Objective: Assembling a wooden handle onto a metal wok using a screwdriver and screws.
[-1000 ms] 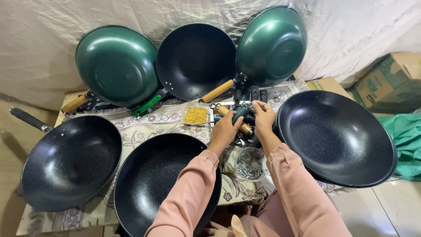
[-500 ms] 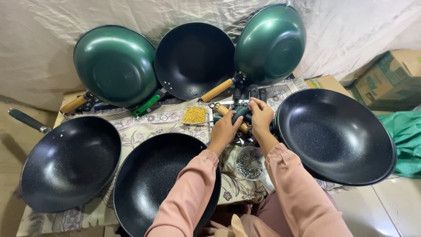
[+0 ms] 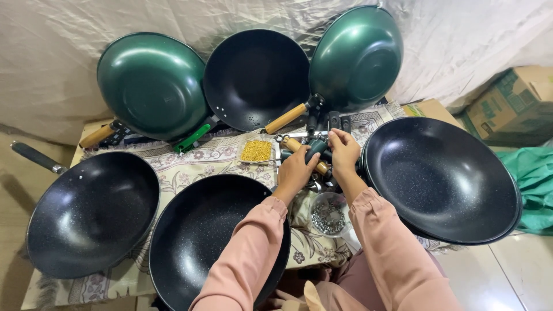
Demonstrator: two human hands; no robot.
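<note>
My left hand (image 3: 296,171) and my right hand (image 3: 344,151) meet over the middle of the table, both closed around a dark green pan handle (image 3: 316,148) with a wooden handle (image 3: 299,147) lying just beside it. The handle sits between the two hands, partly hidden by the fingers. A pile of loose black handles (image 3: 331,122) lies just behind the hands. Under my wrists stands a small clear bowl of metal screws (image 3: 328,214). Both sleeves are pink.
Three black speckled woks lie flat: left (image 3: 86,213), centre front (image 3: 201,242), right (image 3: 440,178). Against the cloth backdrop lean two green woks (image 3: 151,85) (image 3: 357,56) and a black one (image 3: 256,78). A small tray of yellow bits (image 3: 256,151) and cardboard boxes (image 3: 510,106) are nearby.
None of the woks has moved. My hands stay together on the handle, shifting only slightly.
</note>
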